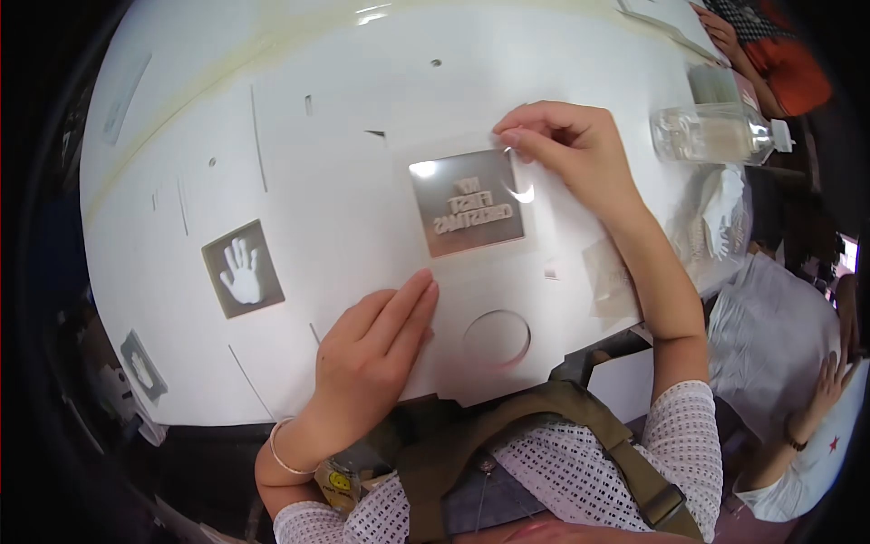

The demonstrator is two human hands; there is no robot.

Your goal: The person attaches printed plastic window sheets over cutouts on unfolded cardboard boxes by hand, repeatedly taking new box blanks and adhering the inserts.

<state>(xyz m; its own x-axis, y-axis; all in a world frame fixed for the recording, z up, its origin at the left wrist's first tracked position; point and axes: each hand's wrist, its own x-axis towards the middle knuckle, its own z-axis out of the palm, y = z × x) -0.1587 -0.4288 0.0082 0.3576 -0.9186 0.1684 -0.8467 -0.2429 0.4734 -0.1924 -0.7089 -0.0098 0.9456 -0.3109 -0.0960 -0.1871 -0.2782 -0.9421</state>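
Note:
My left hand [370,352] rests on the white table with its fingers stretched out side by side, its fingertips just below a square plate. That grey plate [467,240] carries raised pale lettering, with "FIRST" and "CHRISTMAS" making up part of it. Thumb and fingers of my right hand [580,154] pinch the edge of a clear sheet [518,186] at the plate's upper right corner. Glare on the sheet hides how far it reaches. A round cut-out or disc outline [497,340] lies nearer to me.
Left, a square plate with a white hand shape [240,272] lies on the table [344,199]; a similar plate [143,367] sits at its edge. Right are a clear bottle [711,134], a bag with white hand shapes [720,218] and a translucent square [612,281]. Other people sit at the right.

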